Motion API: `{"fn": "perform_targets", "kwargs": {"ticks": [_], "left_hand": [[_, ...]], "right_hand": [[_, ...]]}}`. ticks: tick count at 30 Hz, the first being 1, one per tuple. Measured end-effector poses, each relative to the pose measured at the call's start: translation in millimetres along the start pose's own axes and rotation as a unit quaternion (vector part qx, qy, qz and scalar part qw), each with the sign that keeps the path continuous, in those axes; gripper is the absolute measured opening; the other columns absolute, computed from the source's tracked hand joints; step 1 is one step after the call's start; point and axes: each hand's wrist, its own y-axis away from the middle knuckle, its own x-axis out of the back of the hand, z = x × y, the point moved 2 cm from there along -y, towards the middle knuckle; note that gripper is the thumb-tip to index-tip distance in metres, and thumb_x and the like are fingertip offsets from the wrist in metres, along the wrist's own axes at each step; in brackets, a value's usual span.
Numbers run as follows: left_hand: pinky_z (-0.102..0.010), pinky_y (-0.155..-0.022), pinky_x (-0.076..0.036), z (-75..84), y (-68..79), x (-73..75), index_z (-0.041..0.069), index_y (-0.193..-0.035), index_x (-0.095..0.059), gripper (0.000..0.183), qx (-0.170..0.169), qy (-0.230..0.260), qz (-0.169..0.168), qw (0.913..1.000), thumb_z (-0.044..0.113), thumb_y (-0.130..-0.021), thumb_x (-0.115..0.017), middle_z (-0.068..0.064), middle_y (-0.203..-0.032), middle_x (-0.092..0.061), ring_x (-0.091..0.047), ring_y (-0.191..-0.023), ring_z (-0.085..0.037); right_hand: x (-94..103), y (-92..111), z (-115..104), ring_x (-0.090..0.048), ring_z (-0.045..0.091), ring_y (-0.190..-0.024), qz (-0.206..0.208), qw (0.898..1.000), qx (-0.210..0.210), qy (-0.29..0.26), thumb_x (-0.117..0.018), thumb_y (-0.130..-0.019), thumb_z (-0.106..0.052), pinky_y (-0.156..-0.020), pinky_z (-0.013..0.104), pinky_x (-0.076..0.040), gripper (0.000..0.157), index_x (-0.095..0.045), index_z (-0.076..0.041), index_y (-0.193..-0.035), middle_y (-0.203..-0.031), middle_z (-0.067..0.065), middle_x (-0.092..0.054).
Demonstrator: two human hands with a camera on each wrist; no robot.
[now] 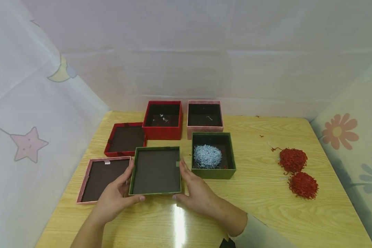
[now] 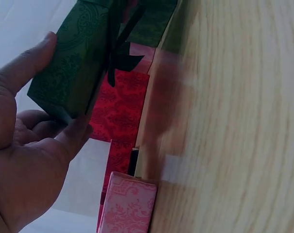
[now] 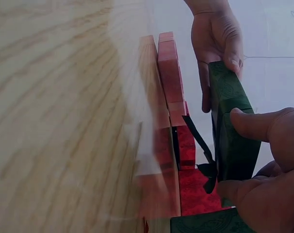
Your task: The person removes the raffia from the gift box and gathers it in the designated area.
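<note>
A green box lid with its dark inside facing up is held between both hands. My left hand grips its left side, thumb at the near edge and fingers along the side. On the opposite side my right hand grips it the same way. Both wrist views show the lid raised off the table, a dark green ribbon bow hanging from its underside. Just right of the lid stands the open green box, with a clump of pale blue shredded paper inside, mostly to the left.
Left of the held lid, a pink lid and a red lid lie inside up. Behind stand an open red box and pink box with paper scraps inside. Two red shredded-paper clumps lie at right on the wooden table.
</note>
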Motion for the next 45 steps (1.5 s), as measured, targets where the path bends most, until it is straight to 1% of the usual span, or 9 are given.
{"fn": "perform_targets", "kwargs": {"ticks": [3, 4, 10, 18, 27, 30, 33, 37, 45], "left_hand": [[-0.013, -0.107, -0.039, -2.9, -1.5, -3.7, 0.017, -0.168, -0.013, 0.111, 0.003, -0.019, 0.000, 0.9998, 0.016, -0.085, -0.087, -0.001, -0.174, -0.001, -0.006, -0.156, -0.024], [-0.013, -0.107, -0.038, -4.1, -1.9, -4.8, 0.014, -0.167, -0.013, 0.110, 0.007, -0.025, 0.000, 0.9997, 0.018, -0.085, -0.087, -0.002, -0.174, -0.001, -0.004, -0.156, -0.027], [-0.008, -0.107, -0.031, -10.9, -3.3, -8.1, 0.010, -0.166, -0.015, 0.111, 0.035, -0.066, 0.005, 0.9972, 0.027, -0.085, -0.088, -0.006, -0.173, -0.005, -0.003, -0.156, -0.031], [-0.004, -0.108, -0.022, -16.4, -7.2, -11.6, 0.009, -0.167, -0.016, 0.106, 0.061, -0.069, -0.008, 0.9957, 0.019, -0.088, -0.085, -0.004, -0.174, -0.004, 0.002, -0.158, -0.024], [0.002, -0.104, -0.015, -16.2, -7.5, -14.0, 0.014, -0.168, -0.014, 0.102, 0.088, -0.100, -0.008, 0.9910, 0.014, -0.091, -0.081, -0.006, -0.174, -0.001, 0.005, -0.158, -0.032], [-0.008, -0.113, -0.015, -16.2, -7.8, -14.6, 0.017, -0.168, -0.014, 0.102, 0.091, -0.114, -0.005, 0.9893, 0.015, -0.091, -0.081, -0.005, -0.174, -0.002, 0.004, -0.158, -0.034], [-0.035, -0.123, -0.016, -16.1, -8.3, -14.2, 0.018, -0.168, -0.014, 0.102, 0.092, -0.133, -0.001, 0.9869, 0.016, -0.091, -0.081, -0.005, -0.174, -0.003, 0.002, -0.158, -0.035], [-0.066, -0.121, -0.015, -16.3, -9.2, -13.5, 0.015, -0.168, -0.013, 0.103, 0.090, -0.154, 0.002, 0.9839, 0.014, -0.091, -0.081, -0.007, -0.174, -0.005, 0.000, -0.158, -0.039], [-0.071, -0.119, -0.017, -12.3, -10.4, -14.0, 0.018, -0.169, -0.008, 0.109, 0.094, -0.153, 0.004, 0.9838, 0.024, -0.090, -0.084, -0.013, -0.174, -0.001, -0.002, -0.157, -0.044]], "right_hand": [[-1.6, -1.4, 3.4, -0.024, 0.026, -0.154, -0.011, 1.000, -0.011, 0.000, -0.079, -0.094, -0.032, -0.124, 0.043, -0.024, 0.105, -0.008, -0.006, -0.166, -0.171, -0.003, 0.004], [-2.2, -2.2, 5.1, -0.024, 0.026, -0.154, -0.014, 1.000, -0.014, 0.002, -0.079, -0.094, -0.031, -0.124, 0.043, -0.024, 0.104, -0.008, -0.006, -0.166, -0.171, -0.002, 0.003], [-6.7, -6.9, 11.6, -0.024, 0.028, -0.153, -0.035, 0.999, -0.021, 0.011, -0.078, -0.095, -0.030, -0.124, 0.042, -0.026, 0.101, -0.010, -0.002, -0.165, -0.171, 0.007, -0.003], [-13.8, -11.8, 15.2, -0.022, 0.028, -0.154, -0.060, 0.997, -0.047, 0.016, -0.078, -0.095, -0.028, -0.124, 0.041, -0.026, 0.098, -0.014, 0.001, -0.164, -0.171, 0.015, -0.007], [-19.6, -18.6, 17.8, -0.028, 0.029, -0.152, -0.073, 0.996, -0.038, 0.043, -0.076, -0.094, -0.022, -0.124, 0.040, -0.029, 0.099, -0.011, 0.003, -0.164, -0.171, 0.016, -0.010], [-20.9, -20.9, 19.3, -0.030, 0.029, -0.151, -0.072, 0.995, -0.037, 0.053, -0.076, -0.094, -0.023, -0.123, 0.039, -0.031, 0.099, -0.011, 0.002, -0.164, -0.171, 0.015, -0.010], [-21.6, -22.7, 18.9, -0.029, 0.029, -0.151, -0.073, 0.995, -0.038, 0.053, -0.076, -0.094, -0.025, -0.124, 0.039, -0.030, 0.100, -0.011, 0.002, -0.164, -0.171, 0.015, -0.010], [-22.6, -24.3, 17.6, -0.027, 0.027, -0.153, -0.078, 0.995, -0.038, 0.049, -0.076, -0.094, -0.026, -0.124, 0.039, -0.029, 0.099, -0.011, 0.001, -0.165, -0.171, 0.015, -0.009], [-21.4, -24.1, 16.9, -0.024, 0.029, -0.154, -0.090, 0.994, -0.039, 0.052, -0.073, -0.097, -0.031, -0.125, 0.042, -0.027, 0.098, -0.009, -0.001, -0.165, -0.172, 0.012, -0.006]]}}
